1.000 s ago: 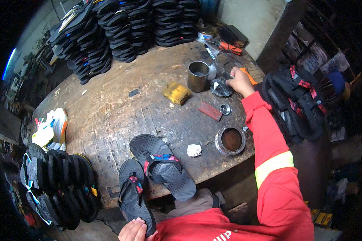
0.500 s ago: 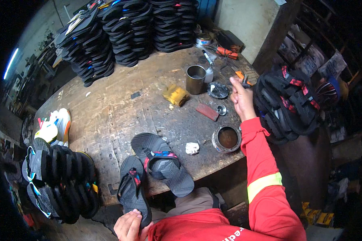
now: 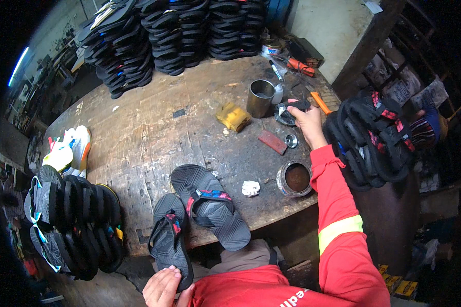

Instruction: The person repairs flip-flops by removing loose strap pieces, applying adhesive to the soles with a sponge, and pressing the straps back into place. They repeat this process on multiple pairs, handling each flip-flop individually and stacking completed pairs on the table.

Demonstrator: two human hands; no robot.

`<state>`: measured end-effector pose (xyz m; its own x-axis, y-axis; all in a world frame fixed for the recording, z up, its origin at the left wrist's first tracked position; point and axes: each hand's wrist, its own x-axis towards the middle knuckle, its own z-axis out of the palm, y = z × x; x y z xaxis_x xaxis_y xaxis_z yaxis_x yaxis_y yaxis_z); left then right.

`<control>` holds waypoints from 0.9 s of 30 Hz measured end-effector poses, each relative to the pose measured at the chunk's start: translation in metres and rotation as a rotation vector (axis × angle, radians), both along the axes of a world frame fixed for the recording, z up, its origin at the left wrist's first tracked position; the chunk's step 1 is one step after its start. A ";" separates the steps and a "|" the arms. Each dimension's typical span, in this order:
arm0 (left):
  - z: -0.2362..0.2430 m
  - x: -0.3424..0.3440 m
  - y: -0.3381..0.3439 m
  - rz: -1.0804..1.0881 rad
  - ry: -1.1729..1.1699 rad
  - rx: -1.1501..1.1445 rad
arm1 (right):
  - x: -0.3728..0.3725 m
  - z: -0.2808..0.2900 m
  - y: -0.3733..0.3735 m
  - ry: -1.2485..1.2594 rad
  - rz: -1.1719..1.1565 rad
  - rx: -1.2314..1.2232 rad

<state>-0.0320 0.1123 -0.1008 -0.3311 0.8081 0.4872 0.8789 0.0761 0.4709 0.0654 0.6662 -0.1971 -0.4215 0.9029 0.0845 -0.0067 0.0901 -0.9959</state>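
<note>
My left hand (image 3: 162, 287) grips the heel end of a black flip-flop (image 3: 169, 230) with a pink-patterned strap, fingers curled over its edge. Its mate, a second black flip-flop (image 3: 225, 222) with a pink and blue strap, lies on the table beside it. Over to the right, my right hand (image 3: 309, 125) is closed around a small dark tool (image 3: 298, 105), whose exact kind I cannot make out. Under that tool sits a round dark lid (image 3: 284, 115). An orange-handled tool (image 3: 321, 103) lies just beyond the hand.
Tall stacks of black sandals (image 3: 174, 36) line the table's back. More sandals stand at left (image 3: 77, 220) and right (image 3: 369, 138). A metal cup (image 3: 260, 98), yellow block (image 3: 233, 117), red block (image 3: 272, 142), white wad (image 3: 250, 188) and open brown-filled jar (image 3: 295, 178) sit on the table.
My right hand has come back slightly toward me, with the dark tool now showing over the lid. My left hand keeps its hold on the flip-flop; the view has shifted slightly.
</note>
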 end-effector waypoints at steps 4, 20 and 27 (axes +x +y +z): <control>0.001 0.000 0.000 0.003 -0.023 -0.001 | -0.002 -0.004 0.004 -0.003 0.002 0.009; 0.006 0.001 -0.002 0.203 0.023 -0.007 | 0.017 0.032 -0.021 0.208 0.023 -0.002; 0.010 0.000 -0.017 0.365 -0.092 0.101 | 0.038 0.051 -0.109 0.629 0.198 -0.353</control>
<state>-0.0321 0.0955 -0.0905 -0.6341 0.5786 0.5129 0.7561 0.3255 0.5677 0.1031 0.5574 -0.1458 -0.5466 0.8333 0.0824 -0.5672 -0.2961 -0.7685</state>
